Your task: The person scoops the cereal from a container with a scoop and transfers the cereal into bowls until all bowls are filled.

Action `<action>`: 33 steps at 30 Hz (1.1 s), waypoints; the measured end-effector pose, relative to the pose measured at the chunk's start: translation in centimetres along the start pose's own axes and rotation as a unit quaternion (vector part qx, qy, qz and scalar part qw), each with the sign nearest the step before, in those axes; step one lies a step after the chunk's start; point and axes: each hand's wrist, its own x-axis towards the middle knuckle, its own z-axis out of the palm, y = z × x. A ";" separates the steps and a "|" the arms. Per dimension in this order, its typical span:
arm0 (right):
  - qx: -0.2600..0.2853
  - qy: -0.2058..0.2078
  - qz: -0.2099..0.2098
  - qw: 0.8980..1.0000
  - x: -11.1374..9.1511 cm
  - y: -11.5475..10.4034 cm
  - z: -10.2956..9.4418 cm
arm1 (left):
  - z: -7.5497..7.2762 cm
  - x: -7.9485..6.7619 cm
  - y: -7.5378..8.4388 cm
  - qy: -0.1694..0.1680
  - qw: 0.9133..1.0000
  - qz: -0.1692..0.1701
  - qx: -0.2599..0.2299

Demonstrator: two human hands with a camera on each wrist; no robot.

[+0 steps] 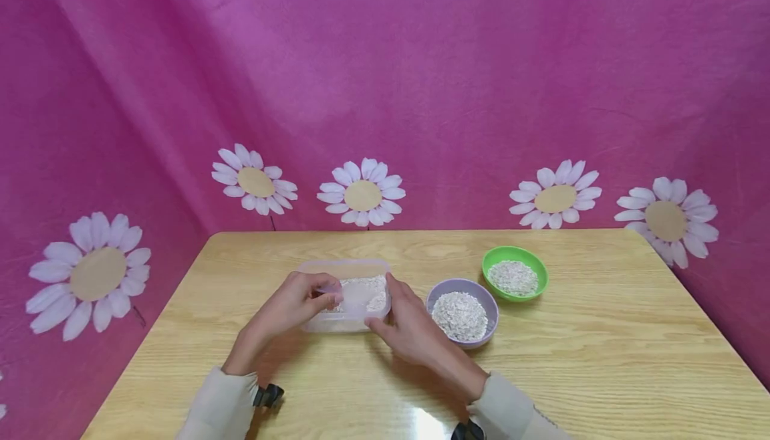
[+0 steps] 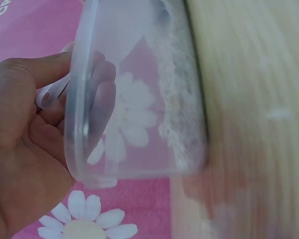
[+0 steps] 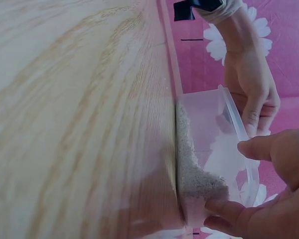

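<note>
My left hand [image 1: 299, 301] pinches the handle of a translucent plastic scoop [image 2: 51, 93], whose end reaches into a clear rectangular container [image 1: 345, 325]. White flakes [image 1: 377, 293], resembling oats, cover the container's bottom; in the right wrist view they are heaped higher at the near end. My right hand [image 1: 412, 325] grips the container's right end, thumb at the rim and fingers along the wall. The container stands upright on the table. My left fingers and the far wall partly hide the scoop in the left wrist view.
Just right of my right hand stands a purple bowl [image 1: 462, 285] of white flakes. Behind it, to the right, is a green bowl [image 1: 511, 253] with fewer flakes. Past the wooden table's [image 1: 601, 360] back edge hangs a pink curtain [image 1: 421, 92] with daisies.
</note>
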 end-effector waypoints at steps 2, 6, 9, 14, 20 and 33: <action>0.002 0.002 -0.001 1.000 0.0 0.0 -0.1 | 0.2 0.4 0.3 0.000 1.000 -0.014 -0.009; 0.000 0.004 -0.004 1.000 0.1 0.1 -0.1 | 0.3 0.7 0.3 0.004 0.999 -0.036 -0.026; -0.001 0.004 -0.007 1.000 0.1 0.1 -0.2 | 0.3 0.7 0.1 0.006 0.999 -0.037 -0.035; 0.001 0.003 -0.005 1.000 0.1 -0.1 -0.5 | 0.1 0.5 0.0 0.013 0.998 -0.038 -0.045; -0.008 0.006 0.017 1.000 -0.1 -0.6 -1.3 | -0.3 0.1 -0.5 0.038 0.996 -0.054 -0.058; 0.042 0.008 0.013 0.999 -0.7 -1.1 -3.1 | -2.6 -1.2 -2.5 0.101 0.989 -0.035 -0.105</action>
